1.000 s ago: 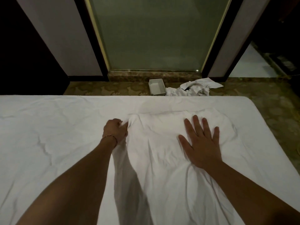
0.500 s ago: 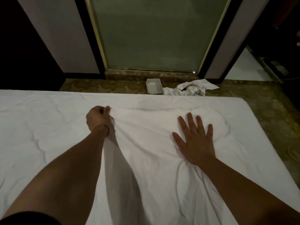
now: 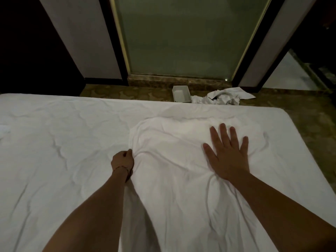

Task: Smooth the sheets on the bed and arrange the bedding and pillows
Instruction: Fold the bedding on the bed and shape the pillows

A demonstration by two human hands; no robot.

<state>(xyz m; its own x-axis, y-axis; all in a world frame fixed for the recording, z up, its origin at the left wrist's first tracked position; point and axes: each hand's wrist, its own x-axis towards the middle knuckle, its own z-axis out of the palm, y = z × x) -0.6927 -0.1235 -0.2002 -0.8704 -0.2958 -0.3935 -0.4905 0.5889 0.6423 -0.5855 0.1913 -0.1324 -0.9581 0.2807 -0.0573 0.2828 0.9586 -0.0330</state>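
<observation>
Left hand pinching sheet, right hand flat on it

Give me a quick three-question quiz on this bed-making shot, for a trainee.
1. True or false: the right hand lies flat on the sheet.
2. The left hand is: A) open above the bed, B) pinching a fold of sheet, C) holding a pillow.
3. What white open thing sits on the floor beyond the bed, beside the crumpled cloth?

Key: 1 true; 2 B; 3 a box.
</observation>
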